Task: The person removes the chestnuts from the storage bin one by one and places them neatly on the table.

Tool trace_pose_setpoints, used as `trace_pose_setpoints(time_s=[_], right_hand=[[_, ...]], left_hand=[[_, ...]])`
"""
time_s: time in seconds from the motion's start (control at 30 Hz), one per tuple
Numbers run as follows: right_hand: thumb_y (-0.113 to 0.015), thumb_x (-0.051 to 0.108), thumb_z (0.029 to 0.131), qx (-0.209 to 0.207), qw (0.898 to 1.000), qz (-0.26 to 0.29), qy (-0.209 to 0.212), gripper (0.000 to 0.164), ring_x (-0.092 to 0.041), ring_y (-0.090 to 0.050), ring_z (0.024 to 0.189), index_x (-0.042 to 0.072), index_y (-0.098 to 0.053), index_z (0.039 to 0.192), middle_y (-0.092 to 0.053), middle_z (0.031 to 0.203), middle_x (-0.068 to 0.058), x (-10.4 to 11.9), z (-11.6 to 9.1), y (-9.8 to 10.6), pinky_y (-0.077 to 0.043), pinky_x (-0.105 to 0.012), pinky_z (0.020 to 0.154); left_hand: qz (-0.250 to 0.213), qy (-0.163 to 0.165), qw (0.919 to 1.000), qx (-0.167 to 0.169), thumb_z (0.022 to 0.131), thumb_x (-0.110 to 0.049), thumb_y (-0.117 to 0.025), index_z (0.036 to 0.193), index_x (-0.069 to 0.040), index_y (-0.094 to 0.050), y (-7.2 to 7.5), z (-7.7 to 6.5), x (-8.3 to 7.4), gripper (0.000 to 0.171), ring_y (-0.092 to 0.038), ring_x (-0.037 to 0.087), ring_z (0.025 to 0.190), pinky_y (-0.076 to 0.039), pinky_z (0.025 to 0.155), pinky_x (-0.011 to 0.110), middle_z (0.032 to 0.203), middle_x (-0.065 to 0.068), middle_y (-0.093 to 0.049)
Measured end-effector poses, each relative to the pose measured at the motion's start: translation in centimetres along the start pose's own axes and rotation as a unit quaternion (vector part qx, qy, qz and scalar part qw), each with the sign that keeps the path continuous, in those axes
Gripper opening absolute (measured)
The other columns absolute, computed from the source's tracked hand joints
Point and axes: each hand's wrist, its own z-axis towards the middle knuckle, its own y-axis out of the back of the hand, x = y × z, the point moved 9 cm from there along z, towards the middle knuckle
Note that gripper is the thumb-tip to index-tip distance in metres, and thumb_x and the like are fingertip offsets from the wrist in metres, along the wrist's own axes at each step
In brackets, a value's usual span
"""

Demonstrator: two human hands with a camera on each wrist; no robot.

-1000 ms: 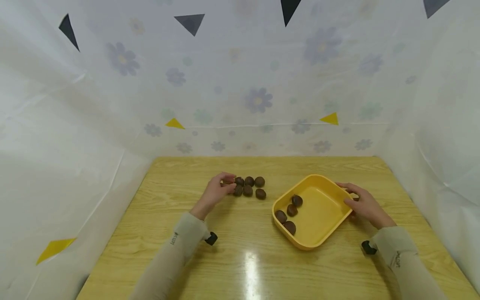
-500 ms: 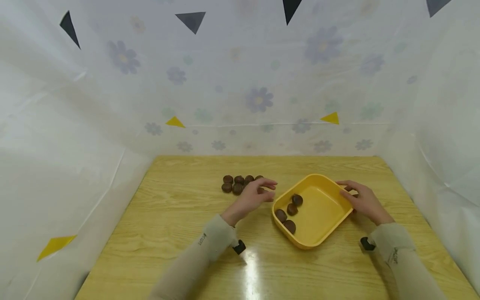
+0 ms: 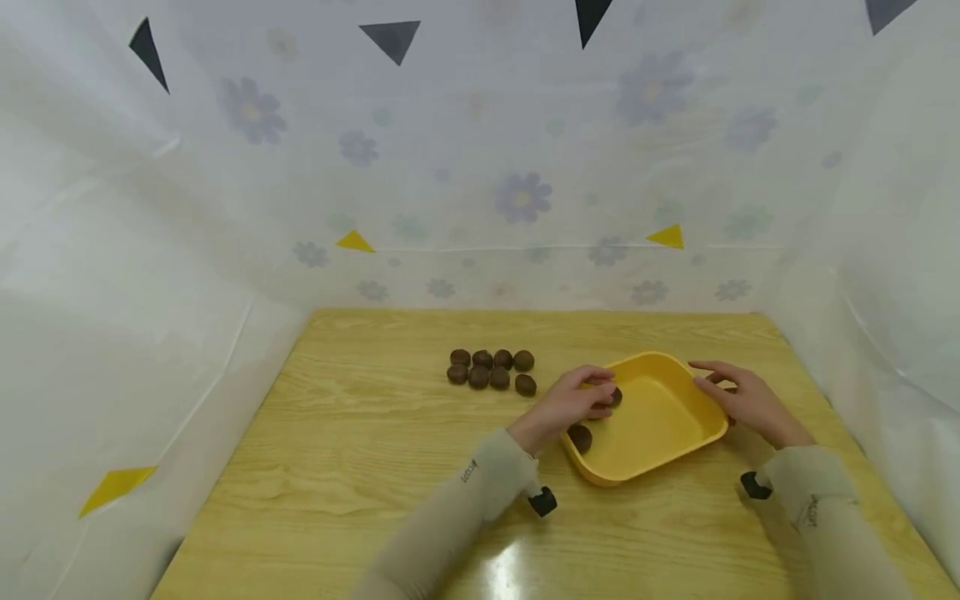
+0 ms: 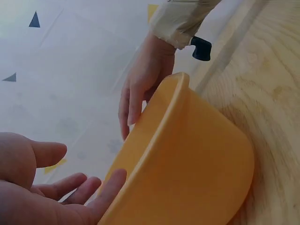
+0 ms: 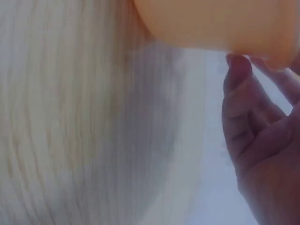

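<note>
In the head view, my left hand (image 3: 573, 402) reaches over the left side of a yellow plastic basin (image 3: 660, 417), near the chestnuts inside. One chestnut (image 3: 580, 438) lies by the basin's near-left wall, and another (image 3: 617, 397) shows just beyond my fingertips. Other chestnuts there may be hidden behind the hand. The left wrist view shows the thumb apart from the fingers, with nothing between them. My right hand (image 3: 753, 406) holds the basin's right rim between thumb and fingers. Two rows of several chestnuts (image 3: 478, 377) sit on the table, left of the basin.
A wood-grain table (image 3: 360, 467) carries everything. White sheeting with flower prints (image 3: 522, 198) hangs behind it and along both sides. Black wrist mounts (image 3: 543, 502) stick out below the sleeves.
My left hand has moved right, from the left end of the chestnut rows to over the basin. The basin has shifted slightly right, with my right hand staying on its rim.
</note>
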Motion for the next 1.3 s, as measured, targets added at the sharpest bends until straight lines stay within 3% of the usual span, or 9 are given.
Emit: trace_pose_setpoints(time_s=[0.1, 0.2, 0.33, 0.57, 0.7, 0.93, 1.13, 1.3], right_hand=[[-0.050, 0.038, 0.111, -0.006, 1.000, 0.010, 0.011, 0.057, -0.010, -0.067, 0.083, 0.010, -0.040, 0.160, -0.055, 0.132, -0.027, 0.1, 0.2, -0.1, -0.057, -0.035, 0.056], [-0.051, 0.036, 0.111, -0.006, 1.000, 0.016, 0.020, 0.057, -0.015, -0.065, 0.068, 0.010, -0.040, 0.160, -0.053, 0.133, -0.028, 0.4, 0.2, -0.2, -0.053, -0.036, 0.049], [-0.051, 0.029, 0.111, -0.007, 0.999, 0.031, 0.040, 0.054, -0.026, -0.049, 0.046, 0.007, -0.040, 0.159, -0.053, 0.128, -0.027, 0.6, -0.2, 0.4, -0.046, -0.039, 0.040], [-0.050, 0.023, 0.112, 0.007, 0.996, 0.073, 0.047, 0.052, -0.029, -0.044, 0.045, 0.007, -0.039, 0.159, -0.050, 0.118, -0.017, -0.1, -0.3, 0.3, -0.046, -0.039, 0.042], [-0.049, 0.025, 0.112, 0.014, 0.996, 0.074, 0.044, 0.052, -0.028, -0.046, 0.047, 0.007, -0.039, 0.159, -0.050, 0.114, -0.016, -0.1, -0.4, -0.2, -0.048, -0.038, 0.043], [-0.048, 0.024, 0.112, 0.014, 0.995, 0.077, 0.064, 0.051, -0.027, -0.049, 0.049, 0.004, -0.039, 0.159, -0.053, 0.104, -0.010, 0.3, -0.6, -0.2, -0.049, -0.039, 0.044], [-0.047, 0.023, 0.113, 0.013, 0.994, 0.086, 0.069, 0.052, -0.028, -0.048, 0.049, 0.005, -0.037, 0.160, -0.053, 0.103, -0.012, 0.0, -0.5, -0.3, -0.048, -0.039, 0.043], [-0.047, 0.023, 0.113, 0.015, 0.994, 0.086, 0.066, 0.052, -0.027, -0.049, 0.050, 0.008, -0.036, 0.161, -0.053, 0.102, -0.012, -0.5, -0.5, -0.7, -0.048, -0.039, 0.044]], left_hand=[[-0.009, 0.014, 0.9995, -0.028, 0.107, -0.015, -0.060, 0.146, 0.000, -0.053, -0.4, 0.5, 0.7, 0.043, -0.061, 0.038, 0.128, -0.055, 0.105, 0.049, 0.128, 0.007, -0.059], [-0.002, 0.022, 0.9978, -0.062, 0.106, -0.013, -0.062, 0.146, 0.000, -0.054, -0.4, 0.7, 0.9, 0.043, -0.063, 0.035, 0.125, -0.056, 0.103, 0.050, 0.130, 0.007, -0.059], [0.026, 0.035, 0.9947, -0.093, 0.104, -0.014, -0.064, 0.146, -0.003, -0.055, -0.5, 1.4, 0.8, 0.044, -0.065, 0.029, 0.122, -0.057, 0.101, 0.049, 0.142, 0.011, -0.059], [0.048, 0.069, 0.9866, -0.140, 0.105, -0.015, -0.062, 0.144, -0.004, -0.058, -0.7, 2.3, 0.9, 0.041, -0.066, 0.027, 0.110, -0.058, 0.096, 0.048, 0.140, 0.009, -0.063], [0.037, 0.078, 0.9880, -0.128, 0.106, -0.018, -0.060, 0.146, -0.004, -0.055, -1.1, 2.7, 1.5, 0.043, -0.067, 0.030, 0.104, -0.059, 0.093, 0.048, 0.141, 0.009, -0.061], [0.022, 0.094, 0.9910, -0.093, 0.105, -0.018, -0.062, 0.149, -0.004, -0.052, -2.3, 4.0, 2.2, 0.047, -0.065, 0.031, 0.116, -0.059, 0.096, 0.048, 0.142, 0.012, -0.059], [0.083, 0.099, 0.9873, -0.093, 0.104, -0.017, -0.064, 0.140, -0.005, -0.063, -3.6, 5.0, 2.5, 0.038, -0.068, 0.027, 0.116, -0.060, 0.093, 0.044, 0.135, 0.008, -0.065], [0.153, 0.090, 0.9817, -0.070, 0.103, -0.015, -0.066, 0.132, -0.005, -0.068, -4.6, 5.4, 2.9, 0.031, -0.069, 0.018, 0.090, -0.060, 0.079, 0.033, 0.128, 0.005, -0.068]])
